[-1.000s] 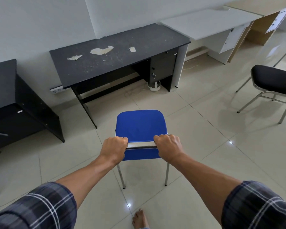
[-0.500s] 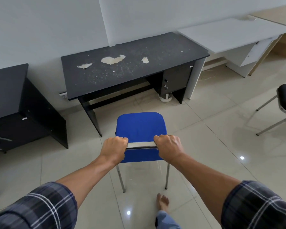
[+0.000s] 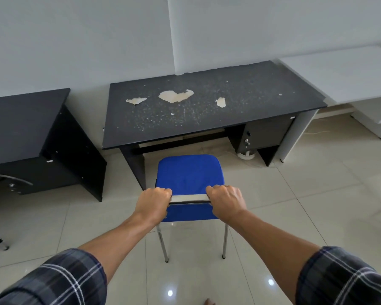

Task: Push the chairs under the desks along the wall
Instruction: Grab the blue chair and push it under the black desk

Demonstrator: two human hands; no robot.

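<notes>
A blue chair [image 3: 188, 172] with chrome legs stands on the tiled floor, its seat front close to the front edge of the black desk [image 3: 246, 106]. That desk stands against the wall and has peeled patches on its top. My left hand [image 3: 153, 201] grips the left end of the chair's metal backrest bar. My right hand [image 3: 226, 200] grips the right end of the same bar. Both arms are stretched forward, in plaid sleeves.
Another black desk [image 3: 20, 119] stands to the left, with a chair part [image 3: 11, 179] showing under it. A white desk [image 3: 343, 80] stands to the right. A small white round object [image 3: 246, 154] sits on the floor beside the black desk's drawer unit [image 3: 266, 134].
The chair and I have moved forward toward the black desk, which now looms larger and centred. The black chair at the right has left the view. Both hands keep their grip.
</notes>
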